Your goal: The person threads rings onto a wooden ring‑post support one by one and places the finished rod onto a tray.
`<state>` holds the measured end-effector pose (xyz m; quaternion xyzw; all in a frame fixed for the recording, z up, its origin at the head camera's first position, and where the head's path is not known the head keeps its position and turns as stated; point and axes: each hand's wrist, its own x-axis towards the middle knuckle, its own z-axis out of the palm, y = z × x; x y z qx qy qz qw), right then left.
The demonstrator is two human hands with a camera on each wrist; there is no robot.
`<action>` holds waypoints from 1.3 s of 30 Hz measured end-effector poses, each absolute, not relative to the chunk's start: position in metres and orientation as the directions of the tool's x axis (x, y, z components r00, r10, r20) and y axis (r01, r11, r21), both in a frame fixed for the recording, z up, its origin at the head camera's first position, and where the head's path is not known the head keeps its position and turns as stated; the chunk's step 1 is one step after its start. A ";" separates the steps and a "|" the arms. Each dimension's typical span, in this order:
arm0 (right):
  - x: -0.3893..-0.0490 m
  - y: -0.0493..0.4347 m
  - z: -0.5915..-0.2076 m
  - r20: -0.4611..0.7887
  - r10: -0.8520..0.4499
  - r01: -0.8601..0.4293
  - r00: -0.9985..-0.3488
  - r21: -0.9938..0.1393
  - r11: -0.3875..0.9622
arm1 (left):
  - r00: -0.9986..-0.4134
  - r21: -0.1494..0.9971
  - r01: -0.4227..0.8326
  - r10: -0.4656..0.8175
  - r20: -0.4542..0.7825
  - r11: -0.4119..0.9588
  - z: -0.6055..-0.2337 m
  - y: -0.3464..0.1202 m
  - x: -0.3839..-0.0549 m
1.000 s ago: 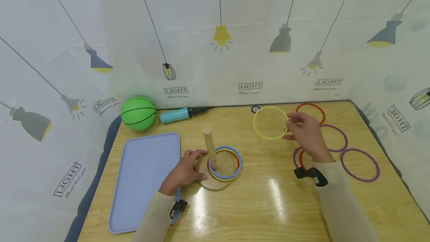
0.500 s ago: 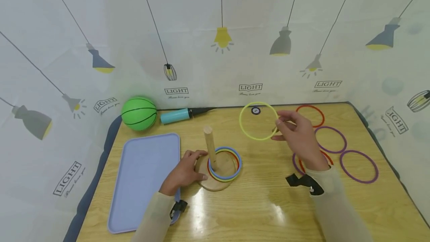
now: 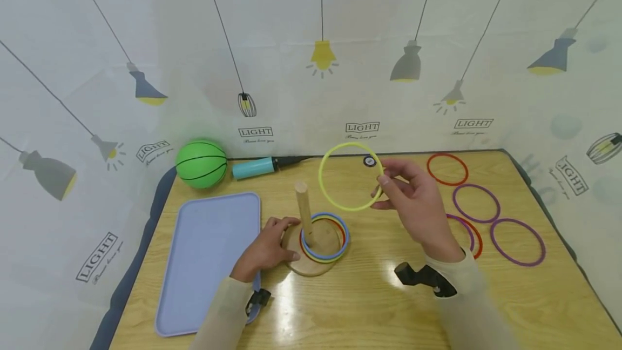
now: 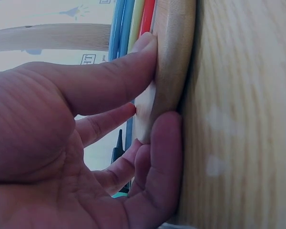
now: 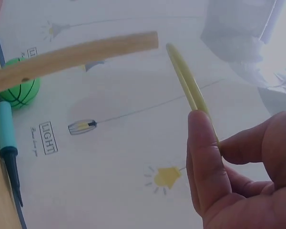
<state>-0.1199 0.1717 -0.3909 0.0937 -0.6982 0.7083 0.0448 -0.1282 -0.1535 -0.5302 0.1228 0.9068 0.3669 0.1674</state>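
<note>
In the head view my right hand pinches a yellow ring by its right side, raised over the table. The ring's left part reaches near the top of the wooden post, a little to its right. The right wrist view shows thumb and fingers on the ring, edge-on, its far end close to the post tip. My left hand grips the left edge of the post's round wooden base. Blue, yellow and red rings lie stacked round the post.
A lilac tray lies left of the base. Behind it are a green ball and a blue hand pump. At right, a red ring and several purple and red rings lie flat. A patterned sheet backs the table.
My right hand has carried the yellow ring leftward, toward the post, and the ring now appears larger and more upright. My left hand has stayed on the base.
</note>
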 end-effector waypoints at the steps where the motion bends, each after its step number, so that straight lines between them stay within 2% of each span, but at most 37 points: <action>1: -0.118 0.167 -0.390 0.197 -0.078 -0.196 -0.977 -0.980 -0.028 | -0.914 0.706 0.100 0.345 -0.214 0.701 -0.530 -0.154 -0.128; 7: -0.116 0.137 -0.394 0.156 -0.148 -0.146 -0.977 -0.986 -0.078 | -0.914 0.703 0.085 0.336 -0.228 0.707 -0.530 -0.154 -0.128; 12: -0.121 0.122 -0.412 0.091 -0.206 -0.078 -0.974 -0.994 -0.074 | -0.916 0.710 0.085 0.336 -0.221 0.699 -0.532 -0.153 -0.128; 20: -0.124 0.120 -0.446 0.040 -0.236 -0.041 -0.971 -0.999 -0.001 | -0.916 0.716 0.100 0.344 -0.204 0.691 -0.531 -0.152 -0.127; 32: -0.127 0.130 -0.504 -0.128 -0.242 0.100 -0.962 -0.987 0.124 | -0.913 0.690 0.098 0.340 -0.224 0.717 -0.528 -0.152 -0.127; 39: -0.128 0.133 -0.522 -0.160 -0.238 0.122 -0.958 -0.979 0.165 | -0.915 0.697 0.096 0.339 -0.219 0.711 -0.528 -0.152 -0.127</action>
